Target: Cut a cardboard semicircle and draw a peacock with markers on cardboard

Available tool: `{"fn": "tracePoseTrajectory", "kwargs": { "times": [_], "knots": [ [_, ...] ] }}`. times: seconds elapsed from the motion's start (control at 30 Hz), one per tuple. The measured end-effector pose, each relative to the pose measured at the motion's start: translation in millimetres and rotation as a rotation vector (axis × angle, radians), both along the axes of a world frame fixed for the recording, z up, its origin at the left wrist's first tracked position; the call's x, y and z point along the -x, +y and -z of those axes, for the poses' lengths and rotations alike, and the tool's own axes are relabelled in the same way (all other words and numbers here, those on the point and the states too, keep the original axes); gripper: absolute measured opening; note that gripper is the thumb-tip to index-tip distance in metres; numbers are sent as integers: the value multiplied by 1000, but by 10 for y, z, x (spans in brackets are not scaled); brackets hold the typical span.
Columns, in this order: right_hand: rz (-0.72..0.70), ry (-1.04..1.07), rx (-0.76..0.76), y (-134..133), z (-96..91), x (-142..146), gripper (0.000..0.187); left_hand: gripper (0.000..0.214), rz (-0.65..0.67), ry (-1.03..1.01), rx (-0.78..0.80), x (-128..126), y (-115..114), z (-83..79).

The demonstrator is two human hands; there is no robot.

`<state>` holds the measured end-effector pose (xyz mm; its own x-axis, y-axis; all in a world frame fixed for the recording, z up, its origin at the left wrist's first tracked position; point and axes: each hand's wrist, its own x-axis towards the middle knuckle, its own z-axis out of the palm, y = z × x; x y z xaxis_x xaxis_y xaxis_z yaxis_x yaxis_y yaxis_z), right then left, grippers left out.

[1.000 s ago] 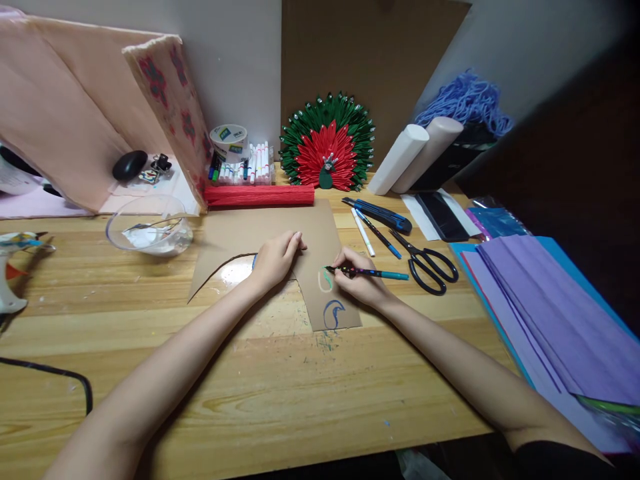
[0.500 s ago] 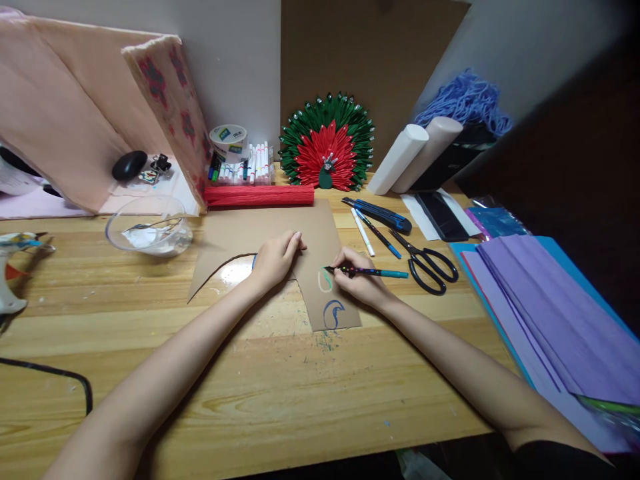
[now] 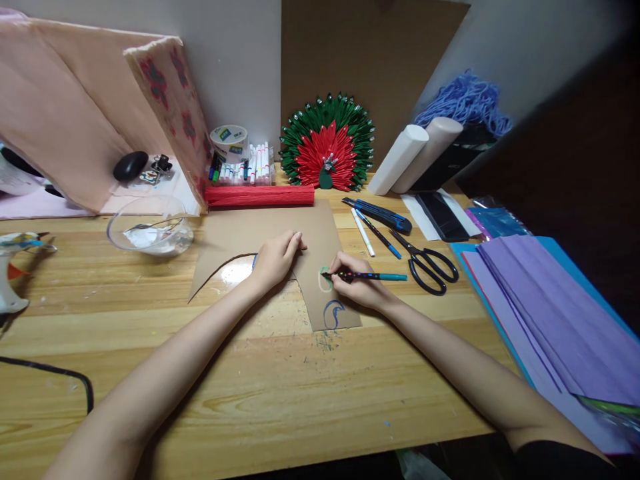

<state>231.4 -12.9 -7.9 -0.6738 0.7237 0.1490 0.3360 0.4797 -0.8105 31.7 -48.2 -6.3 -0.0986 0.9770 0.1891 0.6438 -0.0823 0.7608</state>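
Pinched in my right hand is a dark, dotted marker pen with a teal end. Its tip touches the brown cardboard at a pale outline with green strokes. Below that is a blue crescent-like drawing. My left hand rests on the cardboard's middle, fingers curled in and apparently holding nothing. The cardboard's near edge is cut in a curve, and part of it is hidden under my left hand.
Right of the cardboard lie a box cutter, a white marker, a blue marker and black scissors. Behind are a red crepe roll and a paper peacock. A plastic bowl stands left, purple sheets right.
The pen tip has shifted slightly left and down on the pale outline, with my right hand tilting along. My left hand stays in place.
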Motion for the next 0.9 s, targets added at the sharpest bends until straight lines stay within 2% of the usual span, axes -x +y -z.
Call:
{"fn": "tracePoseTrajectory", "kwargs": {
  "times": [0.57, 0.9],
  "knots": [
    [19, 22, 36, 6, -14, -3, 6, 41, 9, -13, -6, 14, 4, 20],
    [-25, 12, 23, 17, 3, -5, 8, 41, 16, -18, -6, 11, -1, 10]
  ]
}}
